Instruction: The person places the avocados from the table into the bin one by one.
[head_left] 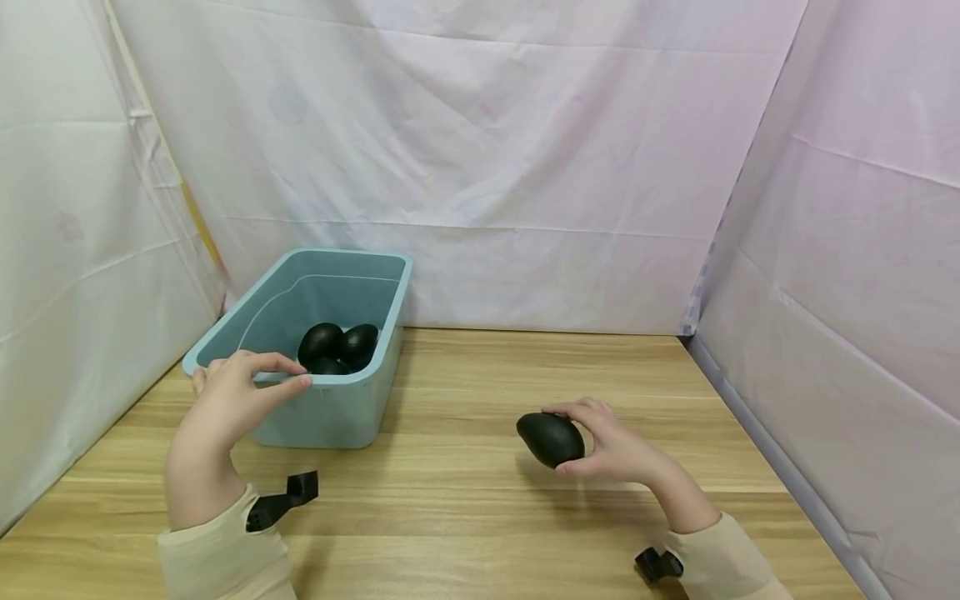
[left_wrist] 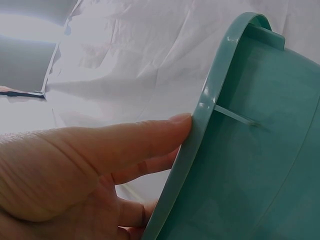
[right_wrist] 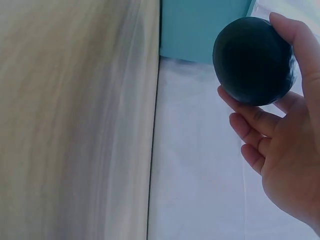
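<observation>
My right hand [head_left: 611, 442] holds a dark green avocado [head_left: 551, 439] between thumb and fingers, over the right part of the table. In the right wrist view the avocado [right_wrist: 252, 62] sits between the thumb above and the fingertips below. At the left, my left hand [head_left: 236, 396] pinches the near rim of a blue-green plastic bin [head_left: 337, 417]. The left wrist view shows the thumb [left_wrist: 155, 137] against the outside of the rim [left_wrist: 192, 135]. Inside the bin lie several dark avocados [head_left: 321, 342], one partly hidden by the near wall.
The wooden table [head_left: 465, 517] ends at the back against a white hanging sheet [head_left: 525, 275]. More sheets hang at left and right [head_left: 847, 250]. Each sleeve carries a small black camera mount, at the left wrist [head_left: 281, 502] and the right wrist [head_left: 658, 565].
</observation>
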